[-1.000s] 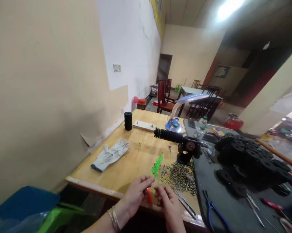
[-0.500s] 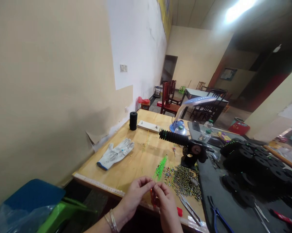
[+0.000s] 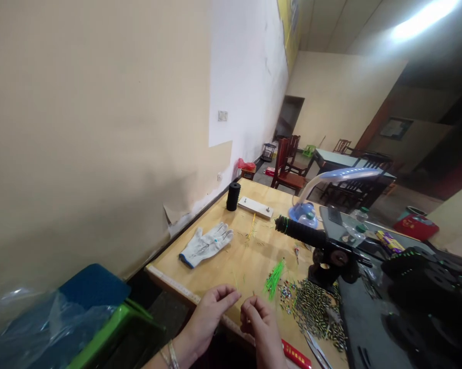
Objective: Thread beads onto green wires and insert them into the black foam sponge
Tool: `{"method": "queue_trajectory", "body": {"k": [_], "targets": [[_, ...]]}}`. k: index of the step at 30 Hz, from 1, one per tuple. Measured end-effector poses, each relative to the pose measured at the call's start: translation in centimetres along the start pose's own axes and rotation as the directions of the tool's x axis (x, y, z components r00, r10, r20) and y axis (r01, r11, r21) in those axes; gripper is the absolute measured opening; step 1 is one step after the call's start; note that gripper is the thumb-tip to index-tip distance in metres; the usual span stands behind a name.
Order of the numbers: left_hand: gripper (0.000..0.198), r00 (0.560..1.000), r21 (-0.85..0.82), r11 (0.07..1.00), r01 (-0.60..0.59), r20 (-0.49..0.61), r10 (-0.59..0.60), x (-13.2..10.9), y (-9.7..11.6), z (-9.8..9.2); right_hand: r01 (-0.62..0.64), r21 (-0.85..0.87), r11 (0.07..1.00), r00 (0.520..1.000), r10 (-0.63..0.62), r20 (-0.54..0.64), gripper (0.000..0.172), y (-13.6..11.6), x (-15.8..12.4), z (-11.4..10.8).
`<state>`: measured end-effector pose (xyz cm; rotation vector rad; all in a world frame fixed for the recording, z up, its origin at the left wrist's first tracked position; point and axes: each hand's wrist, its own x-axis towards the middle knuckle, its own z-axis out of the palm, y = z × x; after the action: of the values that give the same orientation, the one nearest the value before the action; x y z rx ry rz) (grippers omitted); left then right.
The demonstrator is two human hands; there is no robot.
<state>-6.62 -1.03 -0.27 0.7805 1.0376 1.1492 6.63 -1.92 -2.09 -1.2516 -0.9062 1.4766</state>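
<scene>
My left hand [image 3: 213, 315] is at the table's front edge, thumb and forefinger pressed together. A faint yellow-green strand [image 3: 236, 279] shows just above its fingertips; whether it is pinched there is unclear. My right hand [image 3: 259, 328] is closed beside it, fingers curled, their contents hidden. The two hands are slightly apart. Right beside the right hand is a red object with yellow lettering [image 3: 297, 353], partly covered by the hand. A bundle of bright green strands [image 3: 274, 279] lies beyond the right hand, next to small coloured beads [image 3: 287, 296] and a heap of dark, yellow-striped small pieces [image 3: 317, 312].
A grey work glove [image 3: 206, 245] lies at left. A black ridged cylinder [image 3: 233, 197], white bar [image 3: 255, 207] and blue lamp [image 3: 302, 211] stand farther back. A black clamp-like stand [image 3: 323, 261] rises at right. Tweezers [image 3: 317, 351] lie near the front edge.
My hands have parted from fingertips touching. The red piece seen between my right fingers no longer shows there. The view has swung left, and more of the lettered red object shows.
</scene>
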Motion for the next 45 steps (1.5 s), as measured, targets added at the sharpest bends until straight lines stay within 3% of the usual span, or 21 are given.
{"method": "queue_trajectory", "body": {"k": [3,5,9,13,17,20,25,30,33,39,43,45], "targets": [[0.035,0.996,-0.021,1.000,-0.013,-0.085,0.012,0.0,0.3,-2.6,0.116,-0.184,0.976,0.993,-0.114,0.018,0.045,0.5,0.3,0.1],[0.035,0.989,-0.038,0.999,-0.017,-0.150,0.011,-0.2,0.3,-4.7,0.217,-0.368,0.904,0.975,-0.220,0.033,0.040,0.9,0.5,0.0],[0.034,0.973,0.009,1.000,-0.008,-0.229,0.009,-1.5,0.4,-7.8,0.423,-0.685,0.593,0.889,-0.419,0.186,0.026,1.3,1.0,0.2],[0.035,0.978,0.084,0.996,0.006,-0.208,0.011,-3.4,0.0,-8.8,0.620,-0.744,0.249,0.733,-0.522,0.437,0.020,1.4,1.6,1.5],[0.033,0.974,0.122,0.992,0.014,-0.228,0.015,-4.4,-1.2,-9.0,0.684,-0.721,0.109,0.674,-0.473,0.568,0.031,1.4,1.9,2.7],[0.030,0.969,0.172,0.985,0.018,-0.244,0.025,-4.6,-2.4,-9.2,0.716,-0.694,0.075,0.644,-0.452,0.617,0.036,1.6,1.9,3.2],[0.021,0.969,0.349,0.935,-0.066,-0.201,0.143,-4.3,-4.1,-9.1,0.737,-0.672,0.077,0.630,-0.441,0.640,0.038,2.4,2.0,3.2],[0.017,0.987,0.417,0.908,-0.035,-0.129,0.097,-3.7,-4.7,-8.6,0.726,-0.681,0.090,0.639,-0.453,0.621,0.037,2.7,1.8,2.4],[0.018,0.994,0.376,0.927,-0.006,-0.100,0.047,-4.0,-3.8,-8.1,0.743,-0.655,0.142,0.640,-0.440,0.631,0.037,2.3,1.4,2.2],[0.022,1.000,0.247,0.969,0.020,-0.003,-0.020,-4.6,-0.7,-6.8,0.815,-0.531,0.230,0.578,-0.381,0.721,0.042,1.6,0.5,2.2],[0.024,0.994,0.197,0.975,0.104,0.022,-0.110,-4.6,0.6,-6.2,0.790,-0.570,0.226,0.609,-0.398,0.686,0.021,1.2,0.5,1.8],[0.025,0.988,0.180,0.975,0.133,0.055,-0.145,-4.6,1.2,-6.2,0.764,-0.587,0.268,0.641,-0.421,0.642,0.018,0.9,0.6,1.2]]}}
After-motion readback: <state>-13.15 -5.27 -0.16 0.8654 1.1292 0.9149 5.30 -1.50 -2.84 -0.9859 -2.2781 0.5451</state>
